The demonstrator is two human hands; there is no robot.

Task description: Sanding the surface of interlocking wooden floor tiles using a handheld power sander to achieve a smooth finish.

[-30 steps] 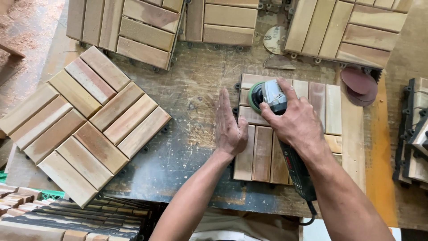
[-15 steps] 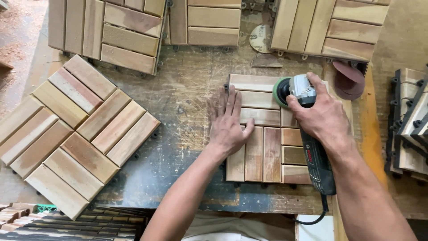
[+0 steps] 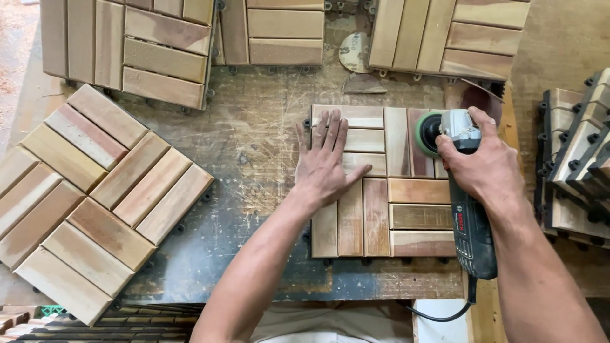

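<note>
A square wooden slat tile [image 3: 387, 209] lies flat on the scratched worktop [image 3: 254, 127], right of its middle, with its near edge close to the worktop's front edge. The left hand [image 3: 327, 162] lies open and flat on the tile's left part, fingers spread and pointing away, the palm over the tile's left edge. The right hand [image 3: 486, 168] is closed around the body of a dark green angle grinder [image 3: 467, 216], whose round sanding disc [image 3: 429, 133] sits on the tile's far right corner; the grinder's body runs along the tile's right edge toward the person, and its cable [image 3: 445, 314] hangs off the worktop's front. To the left, well apart from the tile, a larger slat tile [image 3: 95, 197] lies turned at an angle, a bare strip of worktop between them. Along the far edge three more slat tiles [image 3: 165, 51] lie side by side, with worn sanding discs [image 3: 356, 54] between them and the worked tile. On the right a stack of tiles [image 3: 575, 165] stands near the right arm, leaving little room there
</note>
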